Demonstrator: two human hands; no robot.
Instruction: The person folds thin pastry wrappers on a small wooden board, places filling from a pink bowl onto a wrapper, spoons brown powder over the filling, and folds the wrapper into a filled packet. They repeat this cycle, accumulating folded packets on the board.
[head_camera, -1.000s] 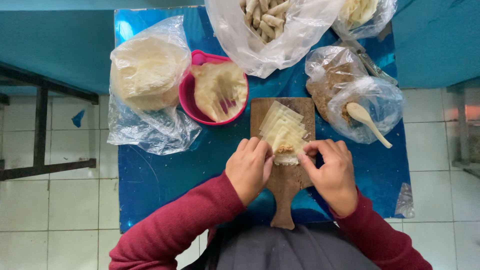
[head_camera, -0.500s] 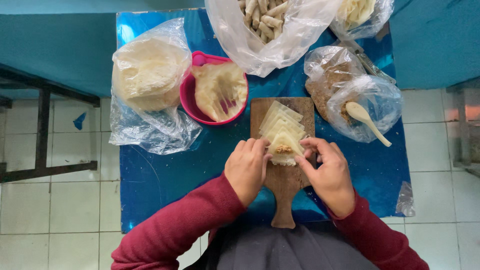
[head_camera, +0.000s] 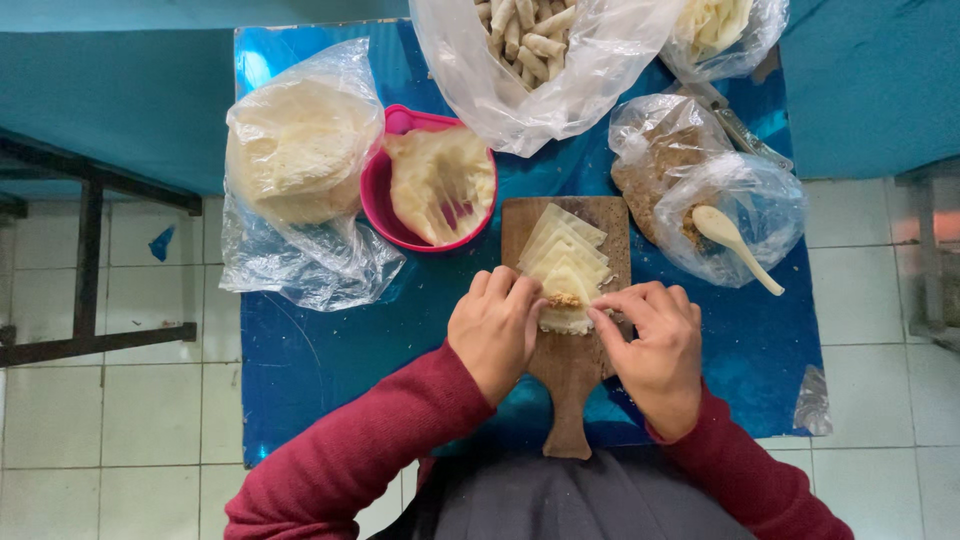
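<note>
Wrapper stack (head_camera: 563, 262) on the cutting board (head_camera: 572, 380), long axis away from the person; left hand (head_camera: 495, 330) and right hand (head_camera: 655, 350) fingers pinch its filled near end equally.

Both arms wear long, dark red knit sleeves reaching the wrists. The left hand (head_camera: 494, 330) and right hand (head_camera: 655, 345) are bare; a grey garment, perhaps an apron, covers the lap.

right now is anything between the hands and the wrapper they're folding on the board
Nothing visible. The left hand and right hand both touch the filled wrapper directly on the wooden board.
</note>
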